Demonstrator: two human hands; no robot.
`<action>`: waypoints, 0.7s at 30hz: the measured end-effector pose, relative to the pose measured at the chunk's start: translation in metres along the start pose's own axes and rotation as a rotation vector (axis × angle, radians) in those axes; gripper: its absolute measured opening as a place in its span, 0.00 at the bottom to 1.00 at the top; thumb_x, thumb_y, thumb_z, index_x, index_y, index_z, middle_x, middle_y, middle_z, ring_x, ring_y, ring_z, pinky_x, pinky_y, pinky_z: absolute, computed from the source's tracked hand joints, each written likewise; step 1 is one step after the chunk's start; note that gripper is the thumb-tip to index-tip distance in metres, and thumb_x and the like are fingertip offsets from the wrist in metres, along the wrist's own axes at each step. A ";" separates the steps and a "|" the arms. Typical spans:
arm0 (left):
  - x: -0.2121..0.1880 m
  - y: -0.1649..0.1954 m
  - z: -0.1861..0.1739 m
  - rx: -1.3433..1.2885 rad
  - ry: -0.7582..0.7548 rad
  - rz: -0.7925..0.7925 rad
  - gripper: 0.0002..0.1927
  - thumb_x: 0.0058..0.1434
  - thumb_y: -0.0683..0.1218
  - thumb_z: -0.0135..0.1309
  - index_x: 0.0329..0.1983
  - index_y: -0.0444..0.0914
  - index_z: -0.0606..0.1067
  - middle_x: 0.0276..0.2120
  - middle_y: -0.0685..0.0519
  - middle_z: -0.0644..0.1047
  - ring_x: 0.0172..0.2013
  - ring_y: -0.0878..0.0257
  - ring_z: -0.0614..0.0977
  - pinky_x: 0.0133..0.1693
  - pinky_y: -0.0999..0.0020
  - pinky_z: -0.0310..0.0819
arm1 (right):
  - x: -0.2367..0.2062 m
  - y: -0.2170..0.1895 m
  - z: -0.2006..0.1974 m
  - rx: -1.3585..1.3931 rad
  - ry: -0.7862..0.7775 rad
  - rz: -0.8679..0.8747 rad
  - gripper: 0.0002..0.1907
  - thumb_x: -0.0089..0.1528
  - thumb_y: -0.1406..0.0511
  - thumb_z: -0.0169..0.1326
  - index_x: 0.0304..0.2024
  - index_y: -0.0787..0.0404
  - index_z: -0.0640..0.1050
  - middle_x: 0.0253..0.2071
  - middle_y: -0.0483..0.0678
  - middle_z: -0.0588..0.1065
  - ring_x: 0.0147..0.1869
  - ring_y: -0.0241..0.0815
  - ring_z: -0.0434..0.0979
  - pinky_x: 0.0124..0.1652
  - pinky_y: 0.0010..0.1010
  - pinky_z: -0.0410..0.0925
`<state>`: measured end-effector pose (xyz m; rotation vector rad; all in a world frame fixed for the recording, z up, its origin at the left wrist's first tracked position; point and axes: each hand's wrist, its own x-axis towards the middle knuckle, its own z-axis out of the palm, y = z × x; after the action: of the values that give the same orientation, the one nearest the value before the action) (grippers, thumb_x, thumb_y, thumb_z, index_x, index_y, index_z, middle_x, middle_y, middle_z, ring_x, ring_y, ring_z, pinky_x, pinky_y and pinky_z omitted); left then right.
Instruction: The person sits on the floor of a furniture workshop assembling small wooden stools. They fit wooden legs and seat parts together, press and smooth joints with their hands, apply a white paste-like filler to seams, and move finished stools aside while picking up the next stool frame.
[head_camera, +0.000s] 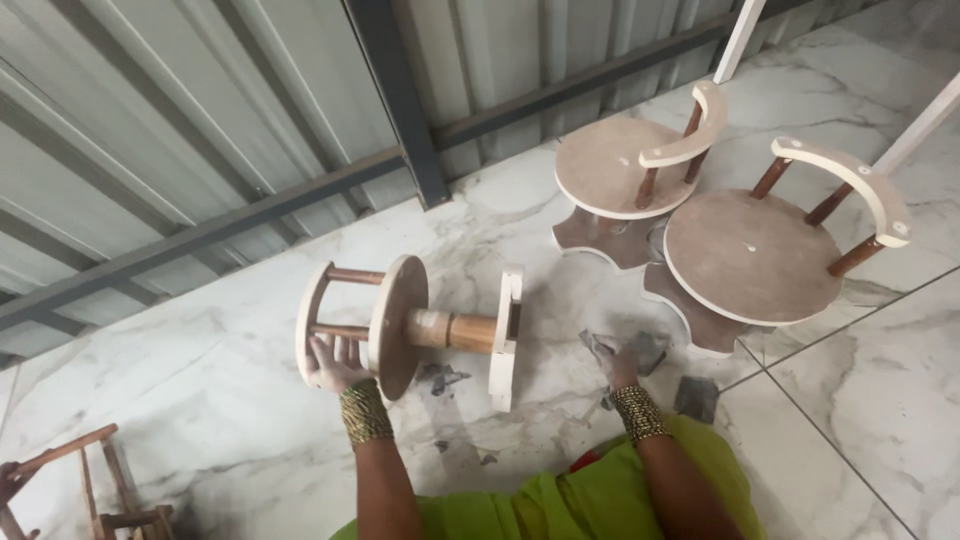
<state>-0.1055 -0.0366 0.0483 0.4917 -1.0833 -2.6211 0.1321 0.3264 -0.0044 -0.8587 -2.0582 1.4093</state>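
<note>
My left hand (335, 362) lies open, fingers spread, against the curved backrest end of a small wooden chair (410, 328) that is tipped on its side on the marble floor (230, 420). From my palm outward I see its spindles, then its round seat on edge, then a turned wooden column and the white-edged base plate furthest right. My right hand (620, 362) is closed around a crumpled grey sheet of sandpaper (640, 350), low to the floor, just right of the chair's base. A second grey sandpaper piece (696, 397) lies flat on the tile just beside that hand, and small grey scraps (442, 378) sit under the tipped chair.

Further out, two more round-seated chairs stand upright: one (752, 256) close behind my right hand, its scalloped base touching the area by the sandpaper, and another (625, 170) beyond it, nearer the corrugated metal wall (180, 120). These crowd the right side. A dark wooden frame (90, 490) shows at the lower left corner, well apart from the hands. My green garment (570, 500) fills the bottom edge.
</note>
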 end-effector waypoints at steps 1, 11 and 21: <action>0.009 0.002 0.004 -0.049 -0.018 -0.110 0.34 0.63 0.61 0.53 0.66 0.38 0.66 0.53 0.46 0.75 0.49 0.52 0.82 0.46 0.55 0.85 | 0.000 0.004 0.001 0.226 -0.020 0.081 0.18 0.62 0.60 0.59 0.49 0.65 0.82 0.37 0.46 0.81 0.34 0.38 0.77 0.35 0.30 0.69; 0.039 -0.016 0.081 -0.096 0.037 -0.384 0.25 0.63 0.67 0.56 0.28 0.48 0.60 0.12 0.65 0.59 0.12 0.71 0.63 0.15 0.72 0.56 | 0.011 0.025 0.012 0.506 -0.136 0.253 0.16 0.61 0.68 0.60 0.50 0.69 0.82 0.30 0.44 0.77 0.26 0.32 0.70 0.26 0.26 0.64; -0.035 -0.046 0.253 0.097 -0.438 -0.285 0.22 0.55 0.65 0.66 0.22 0.47 0.71 0.11 0.66 0.59 0.09 0.73 0.56 0.12 0.71 0.47 | 0.008 0.034 -0.023 0.677 -0.050 0.338 0.18 0.62 0.68 0.59 0.54 0.69 0.79 0.41 0.47 0.77 0.32 0.37 0.74 0.30 0.28 0.70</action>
<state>-0.1811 0.1668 0.1904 0.0900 -1.3589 -3.0283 0.1505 0.3556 -0.0286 -0.8864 -1.3328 2.1418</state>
